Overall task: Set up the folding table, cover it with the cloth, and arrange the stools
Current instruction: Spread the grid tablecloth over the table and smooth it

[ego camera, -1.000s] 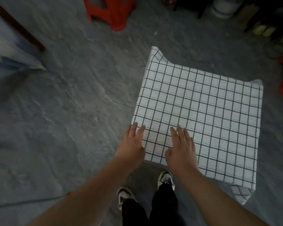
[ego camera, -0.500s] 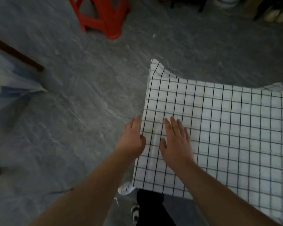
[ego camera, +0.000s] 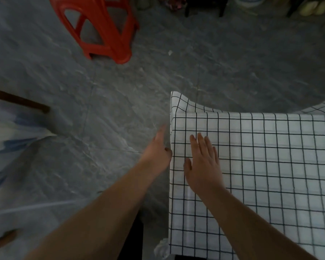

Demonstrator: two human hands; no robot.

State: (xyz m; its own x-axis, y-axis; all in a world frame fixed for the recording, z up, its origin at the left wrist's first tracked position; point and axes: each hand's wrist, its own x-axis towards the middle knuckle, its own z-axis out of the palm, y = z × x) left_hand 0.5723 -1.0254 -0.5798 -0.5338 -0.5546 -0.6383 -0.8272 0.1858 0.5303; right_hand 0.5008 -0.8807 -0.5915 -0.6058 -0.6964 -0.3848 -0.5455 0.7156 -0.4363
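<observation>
A white cloth with a black grid (ego camera: 270,166) covers the folding table at the right; the table itself is hidden under it. My right hand (ego camera: 203,162) lies flat on the cloth near its left edge, fingers straight. My left hand (ego camera: 158,149) is at the table's left side, fingers extended along the hanging edge of the cloth, thumb against it. A red plastic stool (ego camera: 105,30) stands on the floor at the upper left, apart from the table.
Grey stone floor (ego camera: 83,109) surrounds the table. A pale patterned fabric with a dark wooden bar (ego camera: 17,102) sits at the left edge. Dark furniture legs and containers line the far wall at the top. My dark trouser leg shows below.
Both hands slid from the cloth's near corner toward its left edge. My left hand went off the top and down onto the side. The view shifted left, bringing the red stool closer.
</observation>
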